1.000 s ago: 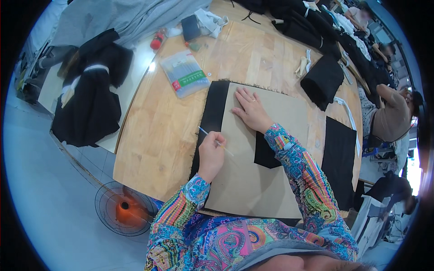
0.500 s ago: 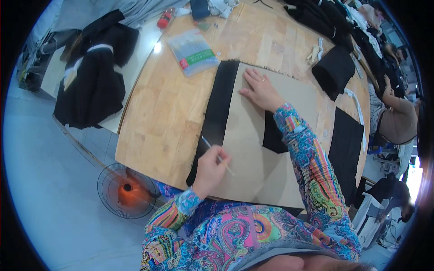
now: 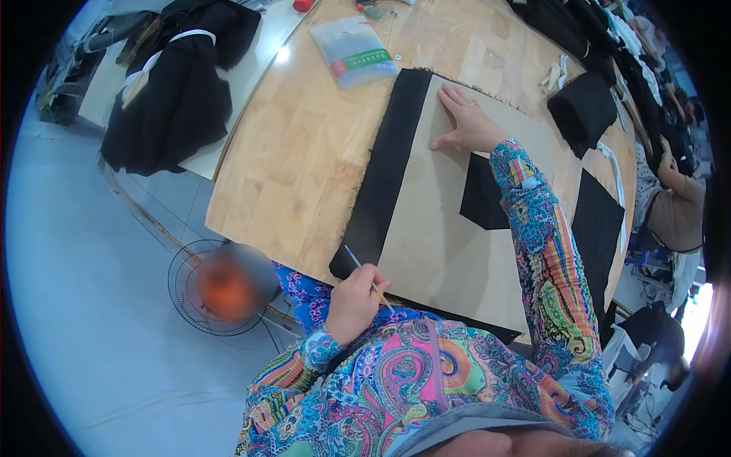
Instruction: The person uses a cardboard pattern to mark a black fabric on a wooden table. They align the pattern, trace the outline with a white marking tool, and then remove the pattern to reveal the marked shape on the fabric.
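Observation:
My left hand (image 3: pixel 355 303) is closed around a thin pen (image 3: pixel 352 256), at the table's near edge beside the corner of the black cloth. A flat beige card pattern (image 3: pixel 426 217) lies on the black cloth (image 3: pixel 388 160), leaving a long strip of it bare along the left. My right hand (image 3: pixel 474 126) is open, fingers spread, resting on the far part of the card. Close to that forearm, black fabric (image 3: pixel 485 199) shows through a cutout in the card; the sleeve hides part of it.
A clear plastic bag of thin sticks (image 3: pixel 355 55) lies beyond the cloth. Right of the card are a folded black piece (image 3: pixel 582 112) and another black panel (image 3: pixel 596 217). Bundled black fabric (image 3: pixel 171 114) sits on a side table, with a fan (image 3: pixel 226 288) on the floor below.
My left hand, holding the pen, has drawn back toward my body, off the card. My right hand stays on the card, its fingers more spread. The whole view has shifted.

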The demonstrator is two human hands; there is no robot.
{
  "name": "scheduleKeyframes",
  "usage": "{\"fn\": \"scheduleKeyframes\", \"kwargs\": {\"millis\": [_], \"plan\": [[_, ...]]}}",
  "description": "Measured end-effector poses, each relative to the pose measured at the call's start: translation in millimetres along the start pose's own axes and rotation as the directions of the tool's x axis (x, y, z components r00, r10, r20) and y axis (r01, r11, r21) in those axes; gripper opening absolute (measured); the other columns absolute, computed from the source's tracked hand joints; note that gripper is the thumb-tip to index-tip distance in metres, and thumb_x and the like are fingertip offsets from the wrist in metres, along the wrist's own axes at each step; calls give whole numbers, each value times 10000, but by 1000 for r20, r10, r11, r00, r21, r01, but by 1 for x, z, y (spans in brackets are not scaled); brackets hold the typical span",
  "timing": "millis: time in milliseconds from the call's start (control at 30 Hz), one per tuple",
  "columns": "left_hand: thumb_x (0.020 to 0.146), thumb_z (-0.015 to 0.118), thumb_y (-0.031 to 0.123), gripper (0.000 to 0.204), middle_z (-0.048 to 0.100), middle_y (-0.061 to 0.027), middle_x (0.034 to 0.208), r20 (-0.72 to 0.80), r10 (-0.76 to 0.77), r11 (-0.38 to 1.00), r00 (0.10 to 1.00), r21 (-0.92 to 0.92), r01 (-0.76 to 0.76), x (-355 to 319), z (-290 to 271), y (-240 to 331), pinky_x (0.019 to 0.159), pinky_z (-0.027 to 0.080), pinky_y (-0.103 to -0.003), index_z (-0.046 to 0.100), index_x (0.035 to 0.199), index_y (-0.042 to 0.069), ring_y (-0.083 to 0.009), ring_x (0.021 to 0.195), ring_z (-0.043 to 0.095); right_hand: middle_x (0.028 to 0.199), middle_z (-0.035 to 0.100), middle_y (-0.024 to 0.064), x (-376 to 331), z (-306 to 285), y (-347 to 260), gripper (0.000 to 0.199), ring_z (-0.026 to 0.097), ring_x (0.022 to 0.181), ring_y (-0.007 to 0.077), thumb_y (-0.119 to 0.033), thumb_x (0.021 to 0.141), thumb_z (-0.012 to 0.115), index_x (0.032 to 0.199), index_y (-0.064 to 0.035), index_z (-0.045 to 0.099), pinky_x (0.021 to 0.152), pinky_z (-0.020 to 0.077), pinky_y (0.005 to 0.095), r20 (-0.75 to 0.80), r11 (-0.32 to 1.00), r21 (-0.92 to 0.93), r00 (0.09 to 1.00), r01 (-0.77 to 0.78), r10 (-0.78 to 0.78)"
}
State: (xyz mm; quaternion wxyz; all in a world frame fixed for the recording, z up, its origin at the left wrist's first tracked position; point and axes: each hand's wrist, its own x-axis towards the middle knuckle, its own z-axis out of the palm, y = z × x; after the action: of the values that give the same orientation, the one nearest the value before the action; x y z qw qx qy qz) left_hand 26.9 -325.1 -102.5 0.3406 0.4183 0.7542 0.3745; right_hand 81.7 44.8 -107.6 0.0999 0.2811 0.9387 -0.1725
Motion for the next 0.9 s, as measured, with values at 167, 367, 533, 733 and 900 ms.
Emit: {"fn": "scheduleKeyframes", "kwargs": {"millis": [167, 367, 533, 733, 900], "plan": [[847, 645, 80, 143, 547, -90, 670, 24, -38, 992, 999, -121, 41, 1, -2, -8, 521, 421, -302, 517, 841, 16, -171, 566, 531, 1529, 173, 198, 1, 0, 2, 1175, 137, 1428, 328, -579, 594, 783, 1450, 7, 231, 1146, 139, 494, -1, 1000, 4, 1000, 10, -10], [848, 631, 68, 128, 540, -59, 673, 9, -55, 984, 998, -171, 55, 2, -3, -9, 522, 415, -278, 517, 841, 11, -124, 566, 511, 1529, 178, 197, 1, 2, 0, 1170, 139, 1427, 333, -569, 587, 789, 1440, 22, 248, 1144, 142, 499, -25, 1000, 28, 1000, 14, -14], [844, 628, 62, 122, 540, -63, 681, 22, -51, 984, 998, -171, 54, 3, -3, -12, 525, 415, -276, 518, 840, 9, -124, 567, 510, 1530, 181, 190, 1, 3, 1, 1173, 131, 1429, 332, -571, 586, 788, 1441, 24, 247, 1145, 141, 500, -25, 1000, 19, 1000, 7, -7], [838, 626, 60, 121, 549, -73, 690, 24, -55, 985, 998, -165, 59, 4, -4, -11, 528, 417, -281, 518, 837, 7, -130, 572, 516, 1529, 185, 190, 1, 4, 1, 1178, 134, 1429, 333, -579, 586, 785, 1443, 20, 244, 1143, 142, 502, -25, 1000, 8, 1000, -2, 2], [839, 620, 62, 116, 559, -99, 697, 32, -64, 988, 997, -136, 68, 5, -6, -7, 531, 425, -305, 517, 842, 8, -170, 577, 538, 1531, 177, 195, 1, 2, 1, 1160, 134, 1429, 331, -553, 598, 790, 1444, 20, 242, 1144, 144, 483, -18, 1000, 0, 1000, -7, 7]]}}
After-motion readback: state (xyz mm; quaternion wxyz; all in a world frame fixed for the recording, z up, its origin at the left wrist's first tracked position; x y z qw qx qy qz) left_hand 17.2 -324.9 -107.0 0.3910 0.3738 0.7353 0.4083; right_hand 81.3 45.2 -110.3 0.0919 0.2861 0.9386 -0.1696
